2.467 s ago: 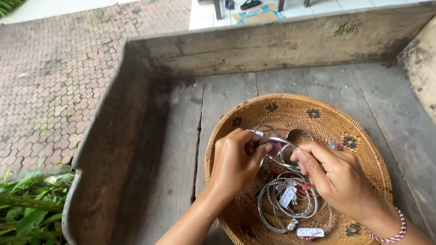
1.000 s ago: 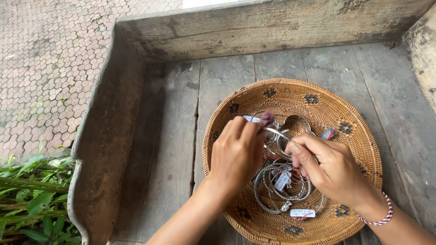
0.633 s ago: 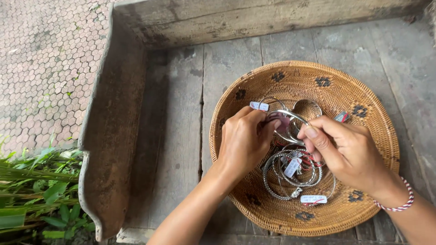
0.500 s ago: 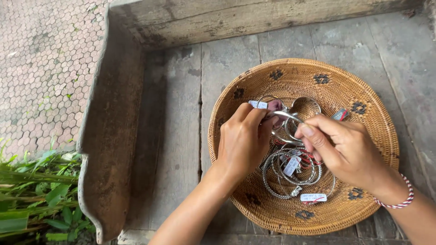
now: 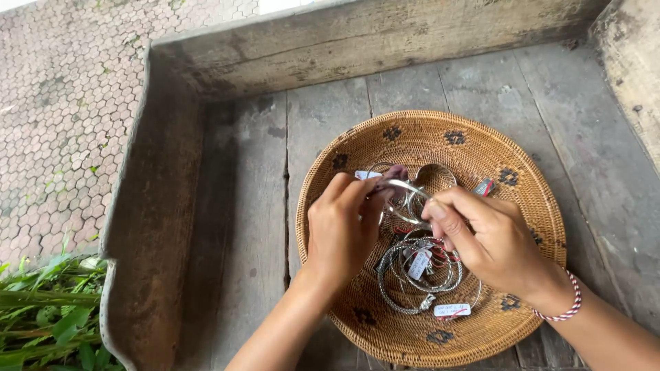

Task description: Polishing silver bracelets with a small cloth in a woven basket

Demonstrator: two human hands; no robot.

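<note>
A round woven basket tray (image 5: 440, 134) with dark flower marks lies on a weathered wooden bench. In it sits a pile of silver bangles (image 5: 421, 273) with small white tags. My left hand (image 5: 340, 230) and my right hand (image 5: 485, 237) meet over the middle of the tray. Both pinch the same silver bangle (image 5: 405, 189), held just above the pile. A red and white string bracelet circles my right wrist.
The bench has raised wooden sides at the back (image 5: 385, 41), left (image 5: 148, 206) and right (image 5: 629, 62). Beyond the left side lies hexagon brick paving (image 5: 62, 117), with green leaves (image 5: 41, 316) at the bottom left.
The view has drifted, so the tray sits a little differently in the frame. My hands stay over the pile and keep working the same bangle.
</note>
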